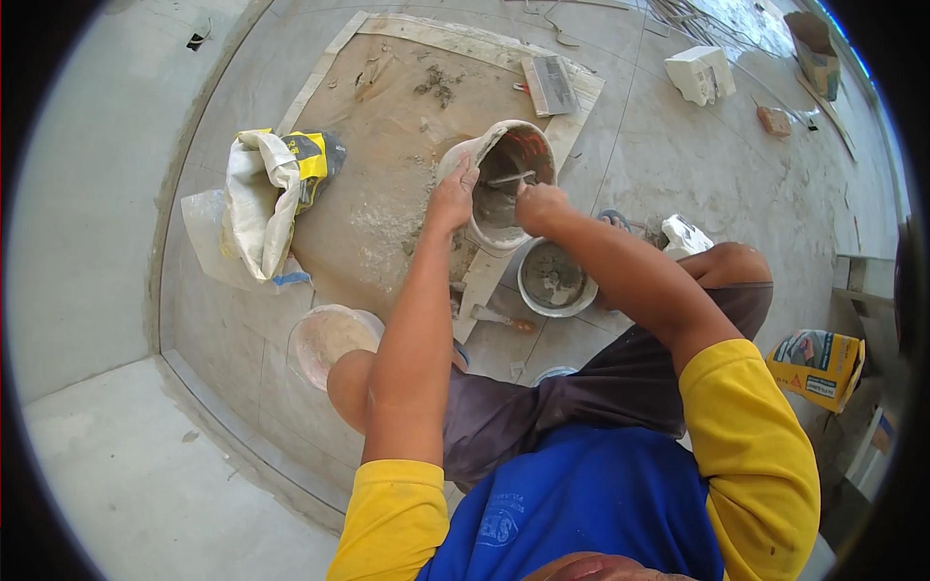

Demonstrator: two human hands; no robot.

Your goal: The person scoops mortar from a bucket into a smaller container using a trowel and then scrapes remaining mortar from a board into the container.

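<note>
My left hand [450,198] is closed on the near left rim of a mortar-smeared bucket [455,160], which is tilted with its mouth toward me. Inside the bucket's mouth, my right hand [541,206] is closed around a hand tool with a thin, pale metal part [509,179]; its exact kind is hard to make out. Grey mix coats the bucket's inner wall. Just below stands a smaller bucket [552,279] with grey, wet-looking material in it. A scraper with a wooden handle [504,319] lies on the floor near my knees.
A dusty board [378,107] with pale edging lies under the bucket. An open bag [266,203] stands left, with a whitish bucket [334,339] nearer me. A flat trowel [550,85] rests at the board's far corner. Right are a white block [699,76] and a yellow bag [819,368].
</note>
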